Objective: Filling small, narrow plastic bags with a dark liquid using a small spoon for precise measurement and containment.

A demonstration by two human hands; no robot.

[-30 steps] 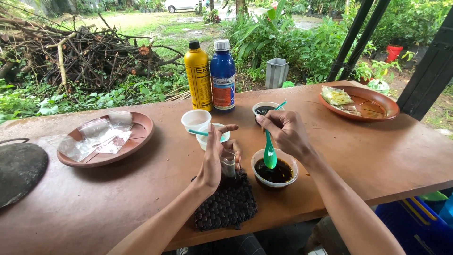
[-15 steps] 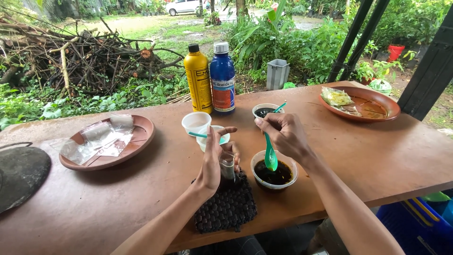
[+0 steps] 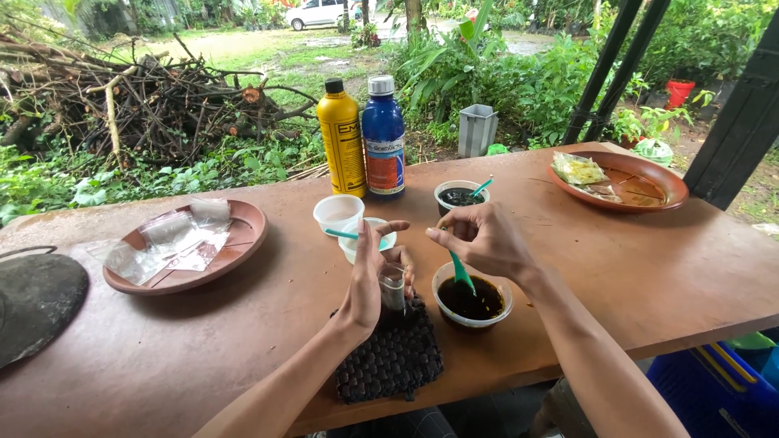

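Note:
My left hand (image 3: 369, 280) grips a small clear vial (image 3: 393, 288) that stands upright on a dark woven mat (image 3: 389, 357). My right hand (image 3: 483, 239) pinches the handle of a green spoon (image 3: 462, 272); its bowl dips into a white cup of dark liquid (image 3: 472, 296) right of the vial. Behind my hands sit a pale bowl with a teal spoon (image 3: 365, 237), an empty white cup (image 3: 338, 212) and another cup of dark stuff with a teal spoon (image 3: 461, 196).
A yellow bottle (image 3: 342, 150) and a blue bottle (image 3: 383, 150) stand at the brown table's (image 3: 633, 276) far edge. A brown plate with clear plastic bags (image 3: 182, 243) lies left, a plate with scraps (image 3: 621, 182) right. A dark round slab (image 3: 32, 300) sits far left.
My right hand has lowered the green spoon a little toward the cup of dark liquid. My left hand stays on the vial.

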